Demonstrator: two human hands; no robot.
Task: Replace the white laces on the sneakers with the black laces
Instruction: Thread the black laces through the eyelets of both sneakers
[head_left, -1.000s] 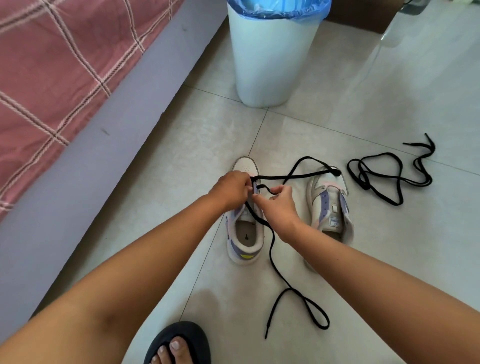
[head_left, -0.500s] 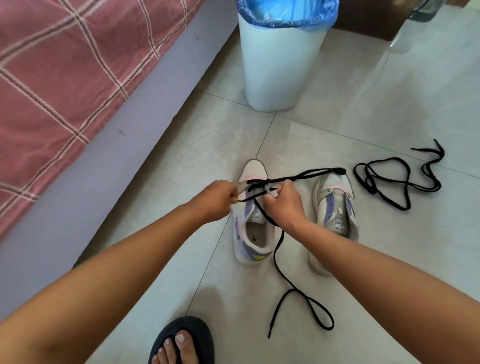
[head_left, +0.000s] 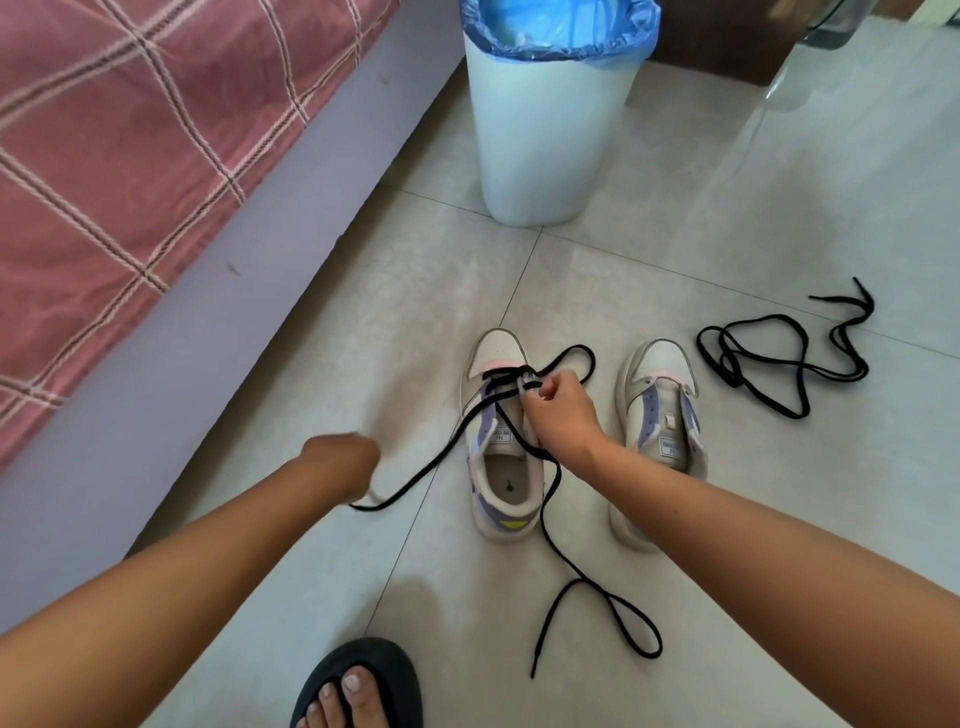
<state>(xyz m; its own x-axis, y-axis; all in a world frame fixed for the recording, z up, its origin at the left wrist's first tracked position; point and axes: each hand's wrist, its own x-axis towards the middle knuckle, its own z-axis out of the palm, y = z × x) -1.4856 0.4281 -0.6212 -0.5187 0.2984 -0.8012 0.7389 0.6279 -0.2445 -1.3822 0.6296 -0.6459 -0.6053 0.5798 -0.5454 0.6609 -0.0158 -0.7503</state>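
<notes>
I see the left hand (head_left: 340, 460), blurred, gripping one end of the black lace (head_left: 441, 457) out over bare floor tile (head_left: 332, 364), near the bed edge (head_left: 249, 291). My right hand (head_left: 558, 410) pinches the lace at the left sneaker (head_left: 501, 441). The right sneaker (head_left: 662, 415) sits just beside it; the spare lace (head_left: 779, 358) lies farther right.

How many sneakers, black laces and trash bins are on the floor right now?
Sneakers: 2, left sneaker and right sneaker
Black laces: 2, threaded lace and loose lace
Trash bins: 1, trash bin
Total: 5
</notes>
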